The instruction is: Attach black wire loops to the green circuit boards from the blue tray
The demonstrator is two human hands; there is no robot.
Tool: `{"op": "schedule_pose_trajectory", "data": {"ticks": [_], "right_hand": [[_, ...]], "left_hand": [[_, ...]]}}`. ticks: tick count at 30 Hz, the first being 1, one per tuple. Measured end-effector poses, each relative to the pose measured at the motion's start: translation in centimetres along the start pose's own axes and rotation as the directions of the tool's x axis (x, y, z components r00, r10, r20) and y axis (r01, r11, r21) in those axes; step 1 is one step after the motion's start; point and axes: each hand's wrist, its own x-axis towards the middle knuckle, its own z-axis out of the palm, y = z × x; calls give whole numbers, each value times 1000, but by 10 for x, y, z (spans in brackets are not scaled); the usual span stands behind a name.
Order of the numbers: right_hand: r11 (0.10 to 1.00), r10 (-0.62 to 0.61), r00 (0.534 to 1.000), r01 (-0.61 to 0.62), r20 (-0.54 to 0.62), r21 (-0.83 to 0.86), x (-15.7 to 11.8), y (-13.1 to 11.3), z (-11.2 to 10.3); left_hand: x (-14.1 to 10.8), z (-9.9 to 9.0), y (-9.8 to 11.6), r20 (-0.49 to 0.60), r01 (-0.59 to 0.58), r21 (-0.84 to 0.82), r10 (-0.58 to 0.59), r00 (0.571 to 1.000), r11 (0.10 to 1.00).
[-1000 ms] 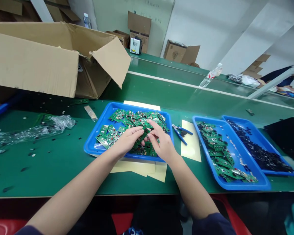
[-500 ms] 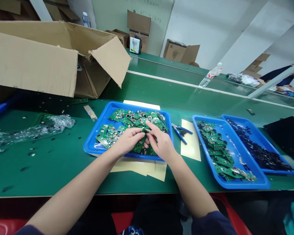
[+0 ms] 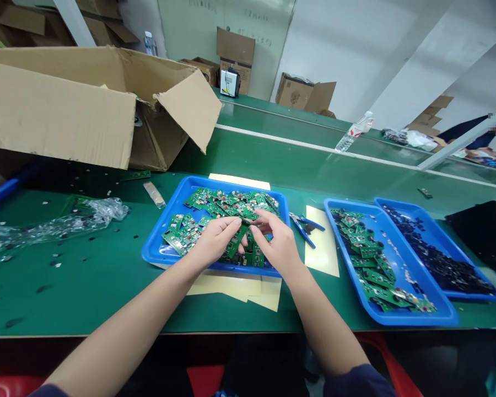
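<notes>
Over the near blue tray (image 3: pixel 152 249), my left hand (image 3: pixel 215 238) is closed on a green circuit board (image 3: pixel 233 243), thumb on top and fingertips showing below it. A small black part (image 3: pixel 245 221) sits at the board's upper edge. My right hand (image 3: pixel 276 238) is beside that edge, thumb and fingers bent together close to the black part; whatever lies between the fingertips is too small to make out. Many loose circuit boards (image 3: pixel 186 227) are heaped in the tray under both hands.
Blue-handled pliers (image 3: pixel 303 229) lie on yellow paper (image 3: pixel 324 256) right of the tray. Farther right are a tray of boards (image 3: pixel 442 318) and a tray of black parts (image 3: pixel 450 270). A large cardboard box (image 3: pixel 58 110) and clear plastic wrap (image 3: pixel 86 218) occupy the left. A bottle (image 3: pixel 353 132) stands behind.
My right hand's fingers have shifted and loosened slightly at the board's edge, and more of the board shows. My left hand keeps its hold. The whole view has moved down slightly.
</notes>
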Motion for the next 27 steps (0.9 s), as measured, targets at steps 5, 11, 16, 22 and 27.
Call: {"op": "schedule_pose_trajectory", "data": {"ticks": [5,11,16,22,27], "right_hand": [[998,-58,998,58,-1,-33,3,1,-5],[991,-98,994,92,-49,-102,5,2,-7],[970,-212,971,195,-111,-147,6,1,-6],[942,-330,822,256,-465,-215,6,3,-16],[957,-290,927,281,-239,-71,1,-2,-12]], "left_hand": [[0,-2,0,-27,-19,41,20,999,999],[-2,-3,3,135,8,125,-24,991,992],[-4,-2,7,213,3,151,-35,976,989],[-3,-6,2,-81,-49,75,55,995,996],[-4,-8,0,-51,-145,36,147,988,989]]}}
